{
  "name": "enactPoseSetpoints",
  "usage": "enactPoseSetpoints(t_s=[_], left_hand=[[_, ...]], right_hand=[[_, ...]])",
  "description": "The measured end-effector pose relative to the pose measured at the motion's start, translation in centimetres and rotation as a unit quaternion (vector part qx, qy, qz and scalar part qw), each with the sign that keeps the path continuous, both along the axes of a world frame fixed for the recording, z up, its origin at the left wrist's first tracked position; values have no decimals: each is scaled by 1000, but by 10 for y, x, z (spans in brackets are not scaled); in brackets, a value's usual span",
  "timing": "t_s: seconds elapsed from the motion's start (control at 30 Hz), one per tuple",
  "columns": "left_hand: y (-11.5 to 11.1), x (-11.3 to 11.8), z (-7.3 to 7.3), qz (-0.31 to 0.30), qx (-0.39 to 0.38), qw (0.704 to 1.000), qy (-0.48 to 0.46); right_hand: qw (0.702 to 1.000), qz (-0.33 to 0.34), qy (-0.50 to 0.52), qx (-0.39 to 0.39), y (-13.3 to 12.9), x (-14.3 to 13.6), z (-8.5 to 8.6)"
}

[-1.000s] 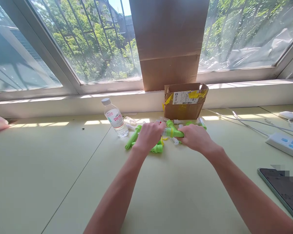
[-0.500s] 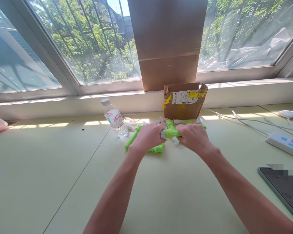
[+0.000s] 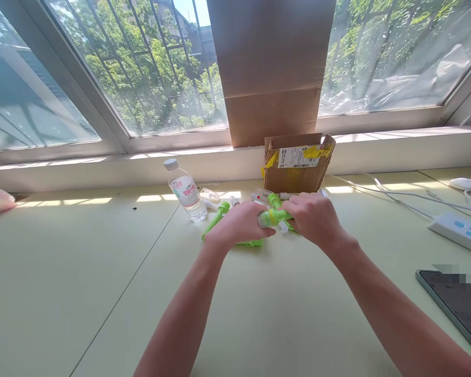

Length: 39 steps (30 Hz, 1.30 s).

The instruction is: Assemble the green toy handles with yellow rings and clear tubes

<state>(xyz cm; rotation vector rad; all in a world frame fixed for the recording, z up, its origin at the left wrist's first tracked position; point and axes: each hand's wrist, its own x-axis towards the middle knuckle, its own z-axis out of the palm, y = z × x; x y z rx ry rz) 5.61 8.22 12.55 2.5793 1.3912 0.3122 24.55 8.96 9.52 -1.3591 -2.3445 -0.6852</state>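
Observation:
Between my two hands is a green plastic pipe piece [image 3: 279, 216] with a yellow ring and a clear, ridged end on its left. My left hand [image 3: 241, 222] is closed around that clear end, its thumb under it. My right hand [image 3: 313, 215] wraps the green part from the right, hiding much of it. Below and behind my left hand lies another green pipe piece [image 3: 214, 222], partly covered. Several clear and white small parts lie behind my hands, including a clear piece [image 3: 210, 195] near the bottle.
A water bottle [image 3: 186, 191] stands to the left. Behind my hands is an open cardboard box [image 3: 294, 175] with yellow tape, below the window. On the right are a power strip [image 3: 457, 230], white cables [image 3: 400, 196] and a phone [image 3: 453, 303].
My right hand has turned slightly, and the held pipe piece has rotated with it. The fingers of my left hand have shifted, with the thumb now stretched further under the clear end.

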Motion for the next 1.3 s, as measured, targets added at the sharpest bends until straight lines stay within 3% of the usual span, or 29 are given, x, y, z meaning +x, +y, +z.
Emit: enactPoseSetpoints(t_s=[0.13, 0.3, 0.4, 0.5, 0.7, 0.77, 0.87, 1.03, 1.1, 1.2, 1.3], left_hand=[[0, -1, 1, 16, -29, 999, -8], [1, 10, -7, 43, 54, 994, 84], [2, 15, -10, 47, 93, 989, 107], [1, 12, -7, 42, 58, 995, 65], [-7, -1, 10, 2, -149, 987, -59], [-9, -1, 13, 7, -137, 988, -66], [-9, 4, 11, 33, -42, 998, -11], [-5, 21, -5, 46, 99, 988, 113], [-4, 28, -11, 42, 125, 983, 129], [-2, 29, -13, 54, 103, 987, 109], [-3, 19, -6, 51, 13, 998, 28]], right_hand=[[1000, -1, 4, 11, -1, -2, -3], [986, -65, 9, -153, -2, -1, -2], [978, -75, 10, -192, -2, 1, 1], [987, -68, 8, -145, -1, 1, 0], [999, 17, 18, 48, -1, 0, -5], [997, 13, 31, 73, -1, 1, -4], [999, -21, 34, 19, -2, 0, -2], [978, -79, 23, -192, -2, 3, 3], [967, -87, 14, -239, -1, 7, 4], [977, -92, 4, -191, 2, 9, 2], [994, -60, -4, -89, 2, 7, -2]])
